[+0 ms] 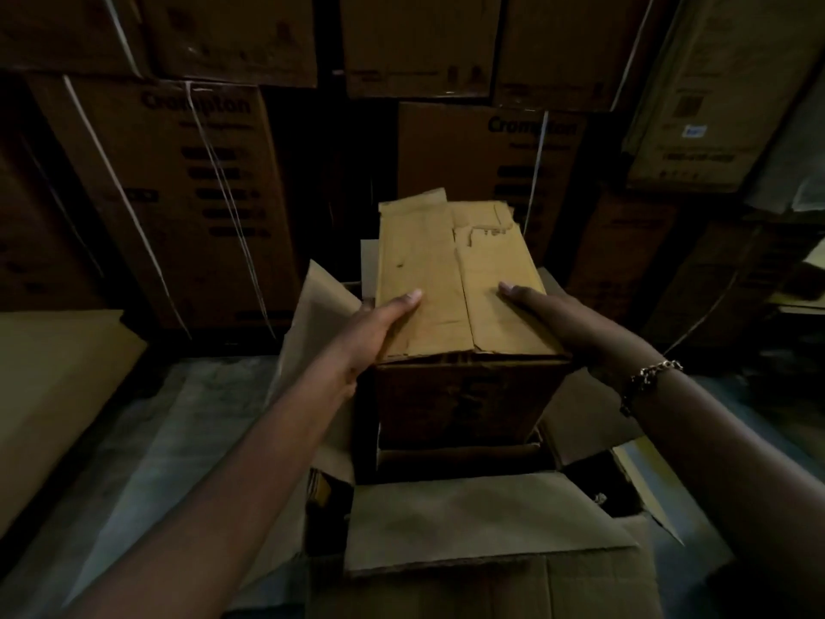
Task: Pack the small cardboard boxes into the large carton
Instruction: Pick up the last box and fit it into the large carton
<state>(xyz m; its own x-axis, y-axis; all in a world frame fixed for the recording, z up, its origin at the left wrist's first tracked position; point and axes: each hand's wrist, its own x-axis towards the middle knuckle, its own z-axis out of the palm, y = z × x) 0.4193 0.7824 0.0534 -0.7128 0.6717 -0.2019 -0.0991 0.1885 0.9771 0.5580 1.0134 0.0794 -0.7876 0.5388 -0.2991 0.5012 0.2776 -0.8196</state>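
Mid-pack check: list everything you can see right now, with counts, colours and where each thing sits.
small box: one, tan-brown, held over the large carton's opening, centre.
large carton: one, brown, flaps open, bottom centre.
stacked cartons: many, dark brown with pale straps, across the background.
flat cardboard sheet: one, tan, far left.
bracelet: one, metallic, on the right wrist.
left hand: grips the small box's left side, thumb on top.
right hand: grips its right side, thumb on top.

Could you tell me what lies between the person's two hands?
In the head view, the small cardboard box lies between the left hand and the right hand, which hold its sides.
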